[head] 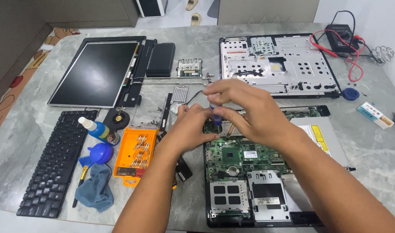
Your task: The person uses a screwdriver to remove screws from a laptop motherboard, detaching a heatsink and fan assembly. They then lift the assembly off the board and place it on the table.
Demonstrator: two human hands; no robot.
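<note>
An opened laptop base [249, 207] with a green motherboard [242, 156] lies in front of me. My right hand [249, 110] is closed around the top of a blue-handled screwdriver [216, 115] that stands upright over the board's upper left corner. My left hand [191, 127] rests beside it at the board's left edge, fingertips steadying the screwdriver's lower shaft. The tip and the screw under it are hidden by my fingers.
A detached screen [96, 73], battery [160, 59], keyboard [55, 164], orange bit case [132, 156], small fan [116, 118], blue bottle [98, 129], blower and cloth [96, 187] lie left. The laptop's metal top cover [279, 64], a multimeter with red leads [342, 36] and an optical drive [322, 133] are right.
</note>
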